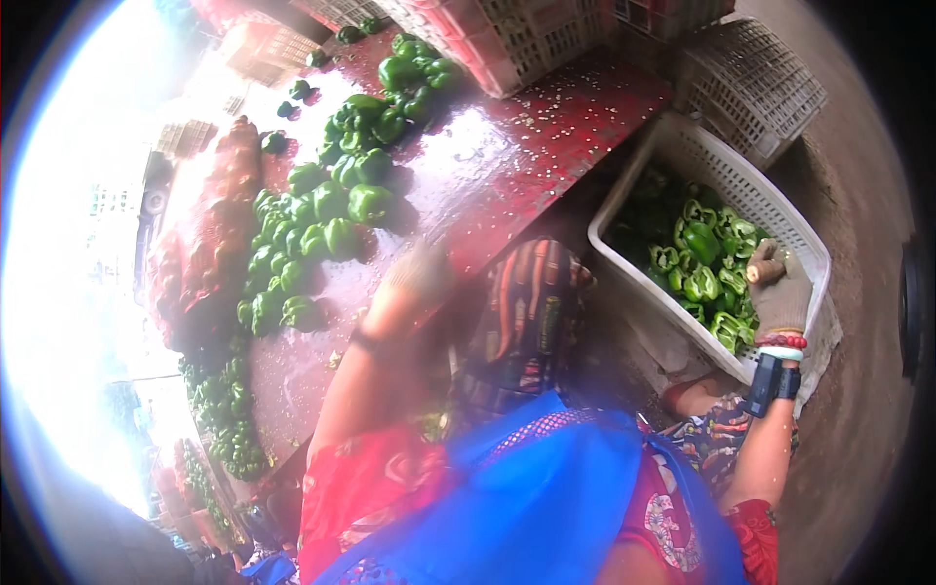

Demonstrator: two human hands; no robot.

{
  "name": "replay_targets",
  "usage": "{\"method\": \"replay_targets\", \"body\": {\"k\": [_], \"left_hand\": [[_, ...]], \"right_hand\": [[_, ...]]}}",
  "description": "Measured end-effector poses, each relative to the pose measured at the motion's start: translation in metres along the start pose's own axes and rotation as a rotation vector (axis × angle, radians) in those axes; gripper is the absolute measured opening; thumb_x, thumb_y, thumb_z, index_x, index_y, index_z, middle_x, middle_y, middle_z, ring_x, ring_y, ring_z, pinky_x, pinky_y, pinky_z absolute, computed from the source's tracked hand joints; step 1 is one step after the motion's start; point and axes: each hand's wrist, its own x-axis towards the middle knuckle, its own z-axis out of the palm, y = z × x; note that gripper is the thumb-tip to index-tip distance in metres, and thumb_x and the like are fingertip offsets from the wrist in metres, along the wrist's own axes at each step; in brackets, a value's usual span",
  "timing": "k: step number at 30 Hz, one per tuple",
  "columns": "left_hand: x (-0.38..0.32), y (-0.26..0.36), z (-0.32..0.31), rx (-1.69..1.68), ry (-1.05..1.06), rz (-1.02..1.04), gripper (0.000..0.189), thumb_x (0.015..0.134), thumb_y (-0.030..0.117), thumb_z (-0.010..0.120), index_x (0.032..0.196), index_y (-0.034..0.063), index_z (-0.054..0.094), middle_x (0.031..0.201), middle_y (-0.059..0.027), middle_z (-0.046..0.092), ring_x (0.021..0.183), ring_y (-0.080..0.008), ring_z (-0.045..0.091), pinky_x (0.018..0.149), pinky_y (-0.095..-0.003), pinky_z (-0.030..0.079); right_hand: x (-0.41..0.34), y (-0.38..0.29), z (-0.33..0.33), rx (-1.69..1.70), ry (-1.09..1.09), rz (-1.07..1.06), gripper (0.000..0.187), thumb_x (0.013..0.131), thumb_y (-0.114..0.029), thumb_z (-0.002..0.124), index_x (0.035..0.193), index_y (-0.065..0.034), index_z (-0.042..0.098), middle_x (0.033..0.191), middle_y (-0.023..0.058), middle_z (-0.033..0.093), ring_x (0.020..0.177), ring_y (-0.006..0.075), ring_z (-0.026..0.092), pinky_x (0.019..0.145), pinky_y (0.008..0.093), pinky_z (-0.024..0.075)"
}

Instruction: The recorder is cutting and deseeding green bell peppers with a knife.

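Observation:
My right hand (784, 292), in a pale work glove, is at the right end of a white plastic crate (647, 272). Its fingers close around a short brown handle (765, 272) with a pale round end; the rest of that tool is hidden. Under the hand, cut green bell peppers (703, 284) lie in the crate, their pale insides showing. My left hand (420, 274), also gloved, is blurred over the near edge of a red table (468, 183). Whether its fingers hold anything is not visible. Whole green bell peppers (341, 238) lie just left of it.
A bulging red mesh sack (212, 227) rests on the table's far side, with more peppers (227, 409) below it. Stacked plastic crates (541, 44) stand at the back. Another slatted crate (753, 80) sits on the floor behind the white one. Pale seeds dot the tabletop.

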Motion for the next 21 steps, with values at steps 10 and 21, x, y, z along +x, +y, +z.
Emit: {"method": "replay_targets", "body": {"k": [10,21], "left_hand": [[0.101,-0.167,-0.004,-0.433,0.346,-0.446,0.071,0.093,0.06,0.068,0.135,0.0032,0.068,0.123,-0.0211,0.076,0.115,-0.0357,0.073,0.096,-0.0453,0.058],[0.151,-0.091,-0.007,-1.13,0.476,-0.38,0.077,0.089,0.03,0.081,0.151,0.0008,0.046,0.123,-0.0173,0.071,0.101,-0.0303,0.074,0.08,-0.0419,0.061]], "right_hand": [[-0.033,-0.009,0.073,0.249,0.076,0.326,0.029,0.109,-0.023,0.062,0.126,-0.0002,0.056,0.098,0.0165,0.067,0.068,0.014,0.064,0.049,0.0217,0.0538],[-0.053,-0.001,0.108,-0.022,0.007,0.331,0.031,0.105,-0.024,0.066,0.127,-0.0033,0.061,0.096,0.0038,0.067,0.068,0.008,0.061,0.054,0.0205,0.0505]]}}
